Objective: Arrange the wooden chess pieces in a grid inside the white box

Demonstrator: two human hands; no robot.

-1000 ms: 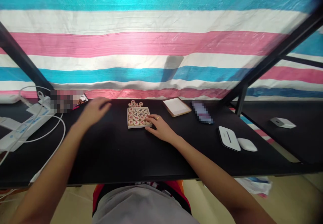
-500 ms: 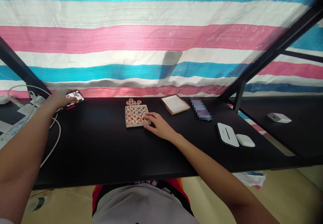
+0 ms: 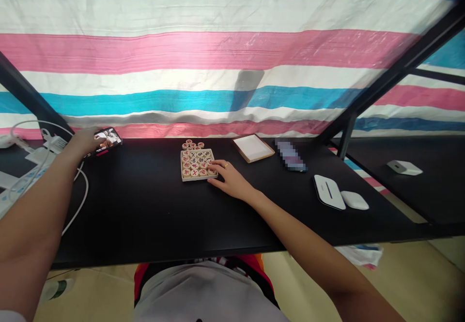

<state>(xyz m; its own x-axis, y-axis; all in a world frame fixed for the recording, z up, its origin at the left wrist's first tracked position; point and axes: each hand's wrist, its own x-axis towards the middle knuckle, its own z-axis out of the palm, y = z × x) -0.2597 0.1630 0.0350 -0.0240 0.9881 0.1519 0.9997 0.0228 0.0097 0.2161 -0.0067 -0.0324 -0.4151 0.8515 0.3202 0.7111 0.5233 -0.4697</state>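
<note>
My left hand [image 3: 83, 144] is at the far left of the desk, closed round the near end of a smartphone [image 3: 111, 137]. The phone's screen is lit with a picture, and a finger lies over its edge. A shallow white box [image 3: 199, 178] full of round xiangqi pieces [image 3: 194, 165], marked in red and black, sits mid-desk. My right hand [image 3: 228, 179], wearing a ring, rests at the box's right side. Its fingers are stretched apart over the pieces there, the thumb by the near corner. Several loose xiangqi pieces [image 3: 189, 145] are grouped just behind the box.
Behind the box, to the right, lies a box lid [image 3: 253, 148]. Beside it is a blurred-out flat object [image 3: 290, 155]. Farther right are a white flat device [image 3: 329, 192] and a rounded white case [image 3: 354, 200]. White cables [image 3: 86, 186] and a power strip [image 3: 22, 186] crowd the left.
The view has shifted very slightly. My left hand stays at the phone and my right hand stays at the box of pieces, with little visible movement.
</note>
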